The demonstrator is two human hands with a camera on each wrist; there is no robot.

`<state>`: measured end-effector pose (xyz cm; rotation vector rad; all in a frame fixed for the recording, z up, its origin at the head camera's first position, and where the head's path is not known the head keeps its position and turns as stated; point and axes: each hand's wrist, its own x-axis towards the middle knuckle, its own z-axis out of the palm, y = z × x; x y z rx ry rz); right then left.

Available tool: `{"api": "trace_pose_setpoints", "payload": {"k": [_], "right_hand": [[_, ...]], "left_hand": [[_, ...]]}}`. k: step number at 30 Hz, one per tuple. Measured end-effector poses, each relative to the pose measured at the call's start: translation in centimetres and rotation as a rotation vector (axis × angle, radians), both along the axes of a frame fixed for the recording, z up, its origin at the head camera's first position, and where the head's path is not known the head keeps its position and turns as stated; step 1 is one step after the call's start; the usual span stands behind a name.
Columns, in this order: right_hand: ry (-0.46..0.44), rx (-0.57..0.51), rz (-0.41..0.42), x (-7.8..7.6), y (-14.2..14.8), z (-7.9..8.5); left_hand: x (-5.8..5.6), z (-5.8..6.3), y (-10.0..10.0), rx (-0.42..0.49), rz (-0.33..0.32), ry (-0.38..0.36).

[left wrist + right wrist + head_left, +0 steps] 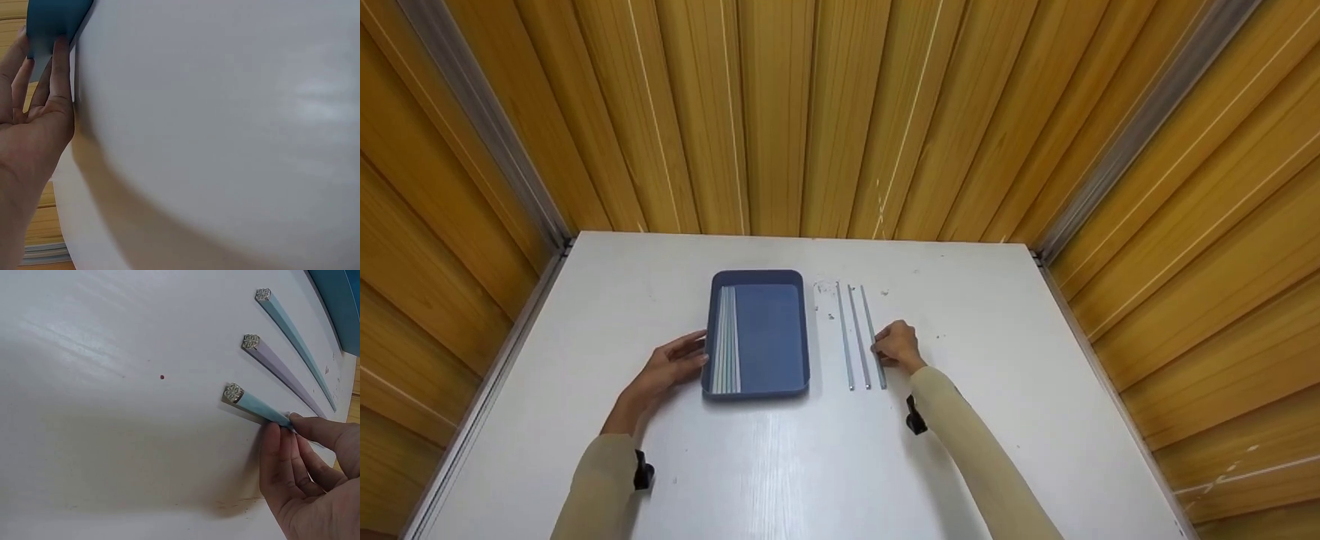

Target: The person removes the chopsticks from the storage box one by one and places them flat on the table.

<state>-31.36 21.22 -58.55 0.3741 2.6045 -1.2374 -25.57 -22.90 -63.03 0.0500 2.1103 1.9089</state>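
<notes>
My right hand (897, 343) pinches the rightmost light-blue chopstick (256, 405) between thumb and fingers, partway along its length. Its decorated silver end points towards me. Beside it lie a lilac chopstick (281, 371) and another light-blue chopstick (292, 332), roughly parallel on the table. A blue rectangular tray (772, 276) stands to the left of these. Inside, along its left wall, several pale chopsticks (726, 341) lie side by side lengthwise. My left hand (667, 366) rests its extended fingers against the tray's left outer side, also seen in the left wrist view.
A white table (780, 472) carries everything, with small dark marks (831, 316) between the tray and the loose chopsticks. Yellow wood-patterned panels (847, 120) enclose the back and both sides, with grey metal posts at the corners.
</notes>
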Motion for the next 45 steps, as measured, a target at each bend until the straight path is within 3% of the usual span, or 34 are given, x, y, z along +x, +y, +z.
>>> {"api": "trace_pose_setpoints", "payload": {"k": [13,20,29,36,45], "right_hand": [[0.012,0.021,0.001,-0.7,0.4,0.7],[0.037,0.063,0.013,-1.0,0.2,2.4],[0.102,0.062,0.044,-1.5,-1.4,4.7],[0.137,0.06,0.084,-2.1,-3.2,5.4],[0.181,-0.025,0.171,-1.6,-6.0,6.0]], "left_hand": [[-0.4,0.0,-0.1,0.024,0.001,0.023],[-0.2,-0.1,-0.2,-0.003,0.005,0.032],[0.0,-0.3,0.0,0.009,-0.002,0.01],[0.0,-0.2,0.1,0.017,0.007,-0.001],[0.0,-0.2,0.1,0.033,-0.002,0.016]]}}
